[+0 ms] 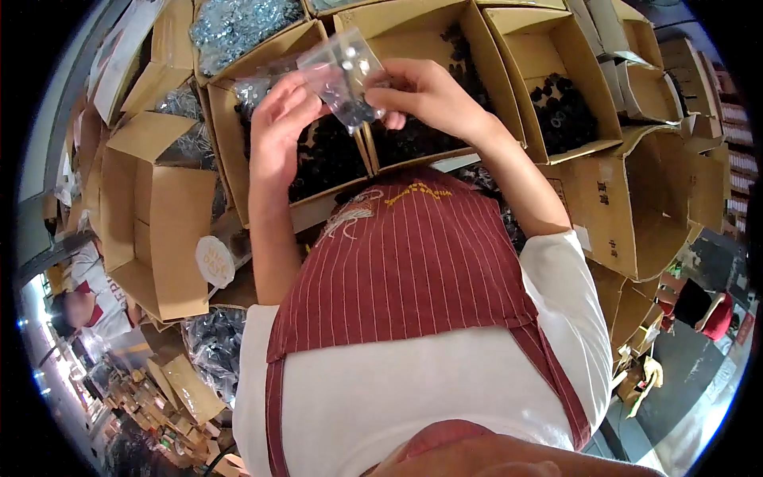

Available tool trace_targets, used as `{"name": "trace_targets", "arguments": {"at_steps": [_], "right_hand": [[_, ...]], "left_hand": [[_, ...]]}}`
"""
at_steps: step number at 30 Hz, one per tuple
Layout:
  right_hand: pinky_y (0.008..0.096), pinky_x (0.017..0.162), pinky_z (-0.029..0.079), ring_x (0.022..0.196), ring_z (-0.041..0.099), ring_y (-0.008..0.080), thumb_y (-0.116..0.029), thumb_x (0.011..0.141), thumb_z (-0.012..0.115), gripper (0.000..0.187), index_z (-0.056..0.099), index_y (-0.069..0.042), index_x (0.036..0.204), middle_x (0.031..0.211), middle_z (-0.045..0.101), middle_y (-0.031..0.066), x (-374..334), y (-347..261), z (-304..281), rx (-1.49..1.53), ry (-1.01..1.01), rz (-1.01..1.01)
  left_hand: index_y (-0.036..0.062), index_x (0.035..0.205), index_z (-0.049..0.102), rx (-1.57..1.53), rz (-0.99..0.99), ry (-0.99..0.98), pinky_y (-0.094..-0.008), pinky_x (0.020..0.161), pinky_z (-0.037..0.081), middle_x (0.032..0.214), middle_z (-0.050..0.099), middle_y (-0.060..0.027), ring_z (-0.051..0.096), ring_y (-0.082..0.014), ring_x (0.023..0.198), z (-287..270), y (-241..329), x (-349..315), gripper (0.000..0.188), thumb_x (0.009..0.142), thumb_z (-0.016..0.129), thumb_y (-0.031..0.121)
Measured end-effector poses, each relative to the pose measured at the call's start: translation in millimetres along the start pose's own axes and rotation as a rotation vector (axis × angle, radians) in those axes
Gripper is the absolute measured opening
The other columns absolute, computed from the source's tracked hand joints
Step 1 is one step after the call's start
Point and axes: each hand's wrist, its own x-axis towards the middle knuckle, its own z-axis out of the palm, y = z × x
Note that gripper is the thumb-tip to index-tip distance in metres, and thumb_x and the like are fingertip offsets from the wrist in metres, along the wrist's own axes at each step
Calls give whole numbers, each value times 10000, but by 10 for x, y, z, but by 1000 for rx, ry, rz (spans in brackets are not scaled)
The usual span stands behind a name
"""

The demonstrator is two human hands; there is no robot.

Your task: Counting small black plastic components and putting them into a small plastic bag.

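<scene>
A small clear zip bag [342, 83] with a few small light and dark pieces inside is held up over the boxes. My left hand [280, 119] has its fingers closed on the bag's left edge. On the other side, my right hand [425, 94] pinches the bag between thumb and fingers; some of its fingertips are behind the plastic. Beneath my hands, a cardboard box [226, 147] on the left and another cardboard box [497, 75] on the right both hold small black parts.
A third box [548, 44] of black parts stands at the right, with empty-looking cartons [652, 203] beyond. Clear bagged parts [238, 28] fill a box at the far left. An open carton [187, 238] and a round white tag [214, 262] are left. Two people are farther off.
</scene>
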Motion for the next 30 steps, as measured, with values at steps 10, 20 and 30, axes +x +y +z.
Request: {"name": "trace_targets", "arguments": {"at_steps": [10, 20, 30], "right_hand": [[344, 857, 527, 987, 660, 253, 41, 764, 647, 349, 654, -14, 1108, 1069, 663, 124, -229, -250, -220, -536, 286, -433], [467, 1047, 381, 1042, 596, 322, 93, 668, 543, 442, 663, -69, 1062, 1032, 642, 131, -268, -403, -100, -870, 30, -531], [389, 890, 513, 955, 668, 272, -45, 732, 607, 317, 675, -45, 1041, 1031, 686, 139, 40, -240, -322, -622, -22, -500]], "left_hand": [[4, 786, 583, 532, 283, 20, -182, 579, 431, 745, 646, 4, 523, -8, 673, 239, -114, 114, 195, 841, 755, 80], [60, 852, 584, 1087, 521, 13, -318, 619, 523, 740, 633, -36, 640, -166, 703, 444, -227, 103, 332, 691, 852, 171], [34, 1015, 574, 1016, 568, 33, -402, 861, 494, 1000, 637, -119, 621, -276, 975, 293, -584, 349, 435, 671, 823, 127]]}}
